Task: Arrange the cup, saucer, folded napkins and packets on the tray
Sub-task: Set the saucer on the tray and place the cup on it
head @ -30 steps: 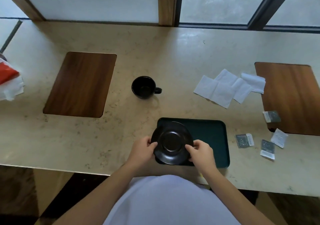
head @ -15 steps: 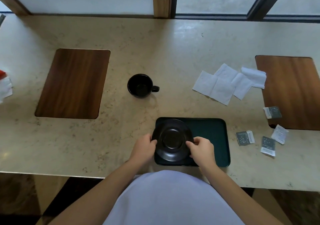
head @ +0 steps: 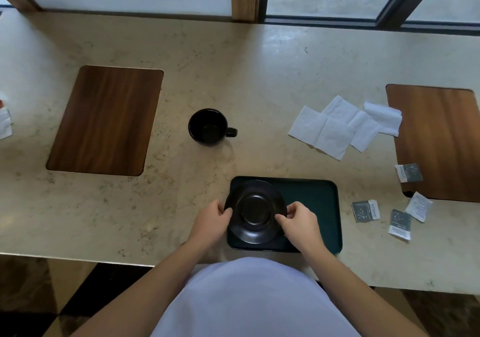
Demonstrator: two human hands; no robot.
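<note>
Both hands grip the round black saucer (head: 255,210) by opposite rim edges: left hand (head: 211,221) w/ fingers curled on the left rim, right hand (head: 298,221) w/ thumb and fingertips pinching the right rim. Saucer sits over the left half of the dark green rectangular tray (head: 314,201); can't tell if it rests flat or is just above. Its left rim reaches about the tray's left edge. Right half of the tray is bare.

Tray lies near the front edge of the beige marble counter (head: 259,77), its near edge close to the person's white shirt.

Black cup (head: 207,127) w/ handle pointing right stands upright on the counter, beyond the tray and to its left, well apart, open stone all round it.

White folded napkins (head: 342,126) lie spread and overlapping to the far right, rightmost one touching the left edge of the right wooden inlay (head: 441,142). Four small packets (head: 366,210) are scattered right of the tray, apart from it; one overlaps the right inlay's edge. Left wooden inlay (head: 106,120) is bare, well left of the cup.
</note>
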